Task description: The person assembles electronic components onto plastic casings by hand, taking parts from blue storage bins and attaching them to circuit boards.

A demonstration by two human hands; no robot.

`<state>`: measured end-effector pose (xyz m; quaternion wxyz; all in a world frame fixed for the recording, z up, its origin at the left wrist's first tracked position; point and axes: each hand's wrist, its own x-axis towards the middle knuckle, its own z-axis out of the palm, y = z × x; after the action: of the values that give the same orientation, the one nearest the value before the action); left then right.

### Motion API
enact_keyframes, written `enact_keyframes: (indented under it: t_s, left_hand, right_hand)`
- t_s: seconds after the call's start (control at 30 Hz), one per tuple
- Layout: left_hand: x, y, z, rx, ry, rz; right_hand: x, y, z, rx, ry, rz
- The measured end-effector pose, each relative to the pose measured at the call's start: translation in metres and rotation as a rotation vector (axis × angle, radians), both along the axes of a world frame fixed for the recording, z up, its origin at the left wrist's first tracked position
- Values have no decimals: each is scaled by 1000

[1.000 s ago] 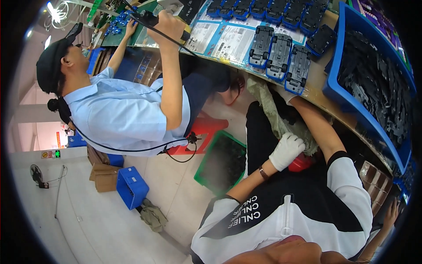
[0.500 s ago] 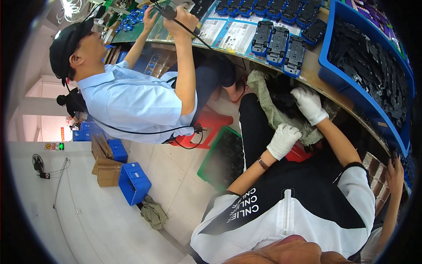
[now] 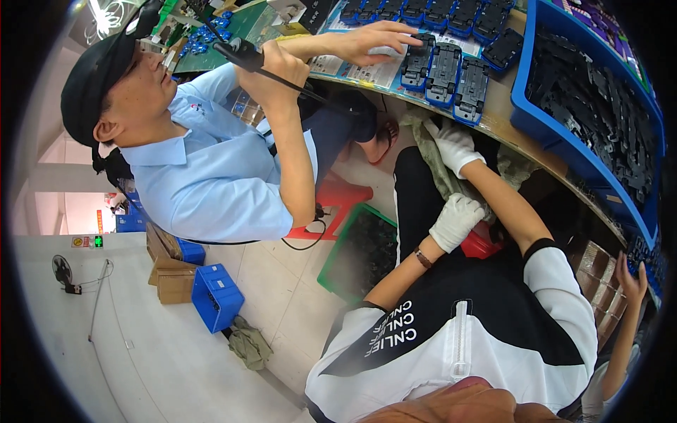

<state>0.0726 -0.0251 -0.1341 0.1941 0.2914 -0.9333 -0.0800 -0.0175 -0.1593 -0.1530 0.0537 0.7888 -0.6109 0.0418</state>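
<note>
- Now, left hand (image 3: 456, 220) and right hand (image 3: 453, 146), both gloved, curl into the greenish cloth (image 3: 437, 166) on the lap.
- Cloth could slide floorward if either grip slackens.

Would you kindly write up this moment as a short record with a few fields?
left hand: left hand, white-gloved, on the lap, touching the grey-green cloth
right hand: right hand, white-gloved, raised near the bench edge, against the cloth
bench: blue and black parts in rows; blue tray of black parts
co-worker: co-worker's hand grips a black tool
floor: green crate, blue crate
</note>
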Motion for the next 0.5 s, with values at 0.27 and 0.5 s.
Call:
enact_keyframes:
  t_s: [0.27,0.5]
  left_hand:
    - [16,-36,12,115,643,700]
    - [35,-105,-80,672,895,992]
  right_hand:
    - [-28,6,-23,-15,-601,-51]
    - [-3,1,-37,-613,-163,152]
